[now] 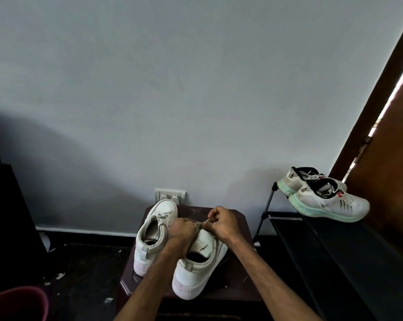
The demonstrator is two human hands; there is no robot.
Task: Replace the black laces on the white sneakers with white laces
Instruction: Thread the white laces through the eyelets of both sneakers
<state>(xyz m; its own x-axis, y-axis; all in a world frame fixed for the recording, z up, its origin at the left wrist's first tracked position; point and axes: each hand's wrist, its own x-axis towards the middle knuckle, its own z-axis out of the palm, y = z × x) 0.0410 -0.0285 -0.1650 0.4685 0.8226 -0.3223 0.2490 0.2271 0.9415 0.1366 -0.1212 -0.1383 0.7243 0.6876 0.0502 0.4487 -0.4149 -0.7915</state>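
Two white sneakers stand heel toward me on a dark stool [236, 269]. The left sneaker [153, 232] carries a white lace. Both hands work over the front of the right sneaker [196, 272], whose tongue is flipped back. My left hand [182, 230] grips the shoe's upper near the eyelets. My right hand [221, 222] pinches a short stretch of white lace [199, 224] between the two hands. The toe of this shoe is hidden behind my hands. No black lace shows.
A dark shoe rack [334, 251] stands at the right with another pair of white sneakers with mint soles [323, 196] on top. A wall socket [170, 194] sits behind the stool. A red bucket [17, 303] is at the lower left, and a brown door [392, 140] at the right.
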